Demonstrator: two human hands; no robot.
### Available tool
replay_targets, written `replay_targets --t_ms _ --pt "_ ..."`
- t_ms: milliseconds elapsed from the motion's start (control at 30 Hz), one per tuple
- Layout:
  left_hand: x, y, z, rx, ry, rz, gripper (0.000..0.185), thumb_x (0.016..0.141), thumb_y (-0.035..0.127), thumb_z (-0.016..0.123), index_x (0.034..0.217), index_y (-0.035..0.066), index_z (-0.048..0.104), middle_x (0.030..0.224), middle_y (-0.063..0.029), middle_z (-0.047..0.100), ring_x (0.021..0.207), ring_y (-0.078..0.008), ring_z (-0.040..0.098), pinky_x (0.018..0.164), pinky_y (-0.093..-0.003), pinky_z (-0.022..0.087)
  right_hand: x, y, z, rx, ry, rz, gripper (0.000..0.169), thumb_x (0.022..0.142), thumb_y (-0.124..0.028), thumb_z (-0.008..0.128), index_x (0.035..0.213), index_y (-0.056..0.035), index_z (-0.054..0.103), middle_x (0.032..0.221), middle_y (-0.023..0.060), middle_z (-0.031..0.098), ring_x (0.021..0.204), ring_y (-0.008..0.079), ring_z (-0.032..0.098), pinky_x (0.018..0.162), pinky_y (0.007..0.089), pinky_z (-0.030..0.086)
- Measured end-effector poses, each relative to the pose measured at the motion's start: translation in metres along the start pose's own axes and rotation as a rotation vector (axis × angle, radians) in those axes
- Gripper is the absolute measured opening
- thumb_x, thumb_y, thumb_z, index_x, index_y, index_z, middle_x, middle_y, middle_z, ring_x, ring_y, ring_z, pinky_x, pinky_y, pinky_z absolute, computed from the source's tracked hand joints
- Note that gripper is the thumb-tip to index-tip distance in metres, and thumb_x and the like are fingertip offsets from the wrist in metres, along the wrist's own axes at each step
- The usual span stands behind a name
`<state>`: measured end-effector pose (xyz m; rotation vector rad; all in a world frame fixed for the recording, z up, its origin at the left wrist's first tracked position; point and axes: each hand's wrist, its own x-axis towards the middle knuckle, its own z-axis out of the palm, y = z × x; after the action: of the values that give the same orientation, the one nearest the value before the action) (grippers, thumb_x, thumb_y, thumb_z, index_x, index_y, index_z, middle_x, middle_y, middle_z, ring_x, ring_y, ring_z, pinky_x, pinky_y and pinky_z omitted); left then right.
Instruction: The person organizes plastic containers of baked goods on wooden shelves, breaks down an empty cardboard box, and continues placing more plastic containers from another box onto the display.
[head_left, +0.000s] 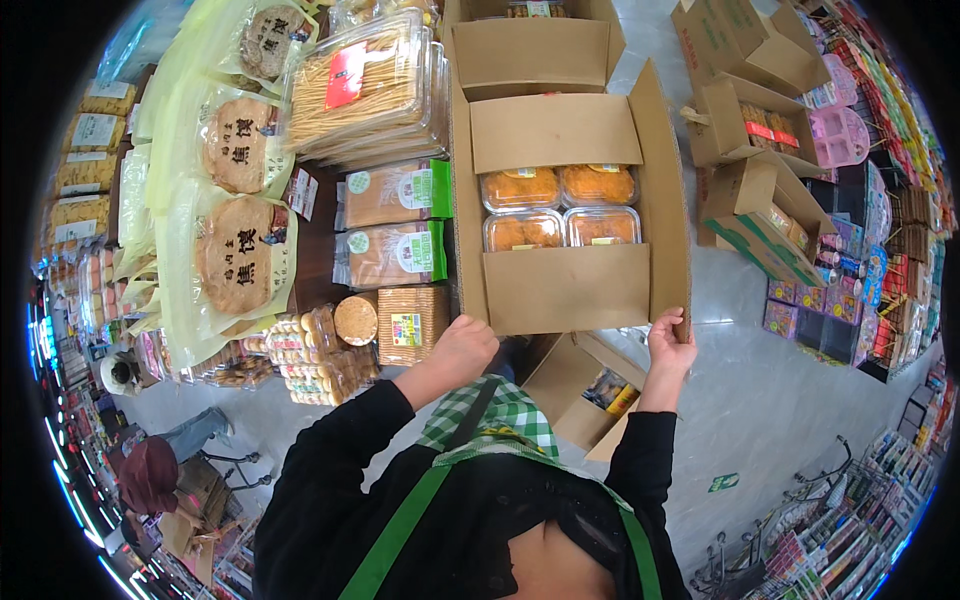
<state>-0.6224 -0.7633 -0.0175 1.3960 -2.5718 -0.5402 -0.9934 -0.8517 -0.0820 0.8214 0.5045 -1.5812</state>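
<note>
An opened cardboard box (566, 289) is right before me, its flaps raised or folded out. Inside it, clear plastic tubs (523, 229) of orange-brown food show between the near and far flaps. My left hand (466, 346) pinches the box's near left corner. At the near right corner, my right hand (670, 341) grips the edge of the side flap (664, 202), thumb and fingers on either side. Left of the box lie packs of sliced bread (394, 255) and a square pack of biscuits (411, 322).
Stacked clear boxes of thin sticks (360, 90) and bagged flatbreads (244, 255) fill the display at left. Another carton (532, 56) adjoins beyond; an opened carton (577, 390) sits low by my apron. More cartons (765, 202) stand right, across the grey floor. A person (150, 472) is at lower left.
</note>
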Motion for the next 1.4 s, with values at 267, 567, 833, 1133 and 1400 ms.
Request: replay_targets --t_ms 267,567,833,1133,1400 --pt "0.016 0.008 0.011 -0.047 0.039 0.019 0.009 0.07 0.014 0.059 0.064 0.01 0.054 0.069 -0.0033 0.052 0.075 -0.0194 0.052 0.073 -0.0314 0.037 -0.027 0.021 -0.02 -0.251 -0.083 0.015 0.053 0.09 -0.045 0.045 0.113 0.0022 0.052 0.111 0.0174 0.059 0.095 0.0282 0.059 0.072 0.0382 0.051" --pt "0.019 0.021 0.021 -0.092 0.164 -0.057 0.007 0.064 0.018 0.058 0.061 0.011 0.059 0.064 -0.003 0.058 0.07 -0.0201 0.057 0.069 -0.0333 0.041 -0.067 0.099 -0.023 -1.765 -0.508 -0.395 0.068 0.084 -0.042 0.059 0.137 -0.0065 0.033 0.145 0.0156 0.028 0.132 0.0351 0.029 0.102 0.0468 0.033" --pt "0.011 0.035 0.024 -0.019 0.127 -0.083 0.009 0.064 0.016 0.057 0.063 0.008 0.061 0.068 -0.0069 0.059 0.08 -0.0232 0.058 0.084 -0.0355 0.043 0.042 0.163 -0.005 -3.241 -0.777 -0.671 0.072 0.077 -0.034 0.068 0.136 -0.0061 0.036 0.14 0.0185 0.034 0.129 0.039 0.03 0.106 0.0492 0.026" --pt "-0.008 0.031 0.058 -0.013 0.466 -0.166 0.027 0.071 0.019 0.061 0.091 0.001 0.06 0.114 -0.019 0.055 0.117 -0.0317 0.047 0.108 -0.0442 0.029 0.06 0.176 0.043 -3.361 -0.866 -0.094 0.045 0.075 -0.04 0.068 0.097 -0.0009 0.065 0.089 0.02 0.064 0.09 0.0362 0.06 0.079 0.0431 0.046" --pt "-0.029 0.044 0.03 -0.194 0.445 -0.251 0.065 0.074 0.029 0.067 0.126 -0.003 0.046 0.137 -0.0181 0.041 0.133 -0.0306 0.031 0.112 -0.0425 0.023 -0.049 0.111 -0.003 -2.854 -1.55 -1.14 0.028 0.063 -0.027 0.073 0.071 -0.0052 0.059 0.075 0.0135 0.054 0.076 0.0334 0.053 0.064 0.0447 0.041"
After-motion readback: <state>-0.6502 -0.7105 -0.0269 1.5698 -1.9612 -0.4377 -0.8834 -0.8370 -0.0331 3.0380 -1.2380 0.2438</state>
